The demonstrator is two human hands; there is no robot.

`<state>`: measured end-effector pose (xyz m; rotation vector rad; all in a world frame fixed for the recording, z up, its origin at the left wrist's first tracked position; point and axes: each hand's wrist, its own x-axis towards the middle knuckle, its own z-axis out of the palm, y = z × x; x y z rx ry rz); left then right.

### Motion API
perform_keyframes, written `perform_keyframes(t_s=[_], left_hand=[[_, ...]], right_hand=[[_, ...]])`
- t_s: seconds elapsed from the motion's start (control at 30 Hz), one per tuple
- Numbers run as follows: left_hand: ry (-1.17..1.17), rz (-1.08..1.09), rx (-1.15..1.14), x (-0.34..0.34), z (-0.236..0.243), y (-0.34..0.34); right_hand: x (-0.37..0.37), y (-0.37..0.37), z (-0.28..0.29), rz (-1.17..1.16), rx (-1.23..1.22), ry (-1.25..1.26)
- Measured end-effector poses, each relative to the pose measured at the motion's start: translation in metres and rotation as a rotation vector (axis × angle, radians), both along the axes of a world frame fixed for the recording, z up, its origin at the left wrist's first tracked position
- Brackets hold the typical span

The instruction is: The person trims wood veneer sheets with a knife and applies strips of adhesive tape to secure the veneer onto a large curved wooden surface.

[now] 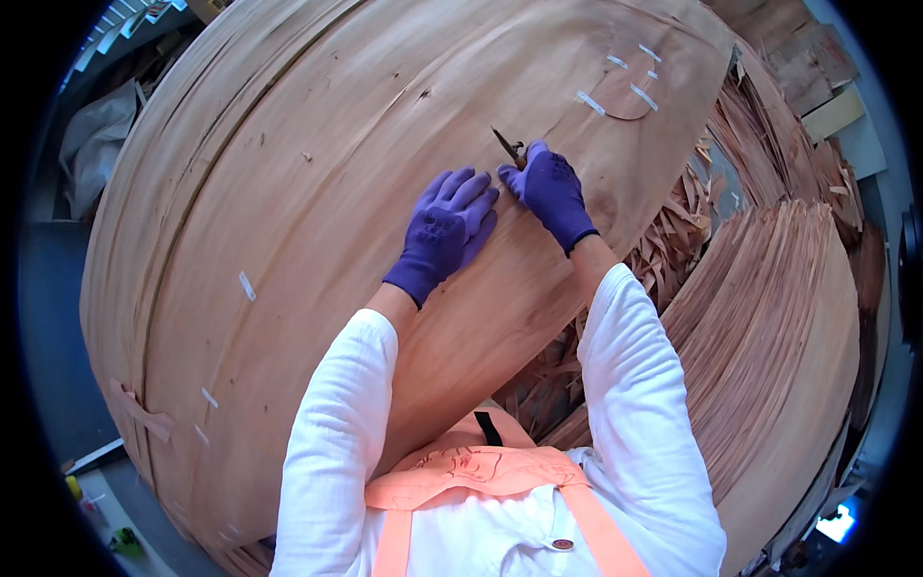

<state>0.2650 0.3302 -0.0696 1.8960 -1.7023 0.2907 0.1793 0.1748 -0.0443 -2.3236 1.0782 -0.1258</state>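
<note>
A broad, thin wood veneer sheet (317,202) lies in front of me on what looks like a stack of similar sheets. My left hand (442,226), in a purple glove, rests flat on it with the fingers stretched out. Close by on the right, my right hand (553,188), gloved alike, is closed around a knife (507,147). Its dark, narrow blade points away to the far left, over the veneer; whether the tip touches the wood I cannot tell. Most of the handle is hidden in the glove.
White tape strips (591,104) edge a patch at the far right of the sheet; another tape strip (247,286) is at the left. A loose veneer scrap (144,413) lies near the left edge. Torn veneer scraps (673,226) and a veneer stack (769,327) are at my right.
</note>
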Motion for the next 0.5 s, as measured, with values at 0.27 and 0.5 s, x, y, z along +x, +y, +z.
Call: perform_keyframes(t_s=[0.27, 0.5], left_hand=[[0.000, 0.002, -0.028, 0.001, -0.003, -0.002], [0.012, 0.077, -0.165, 0.011, -0.013, 0.003]], right_hand=[[-0.037, -0.002, -0.006, 0.036, -0.229, 0.034], [-0.007, 0.001, -0.021, -0.028, 0.812, -0.687]])
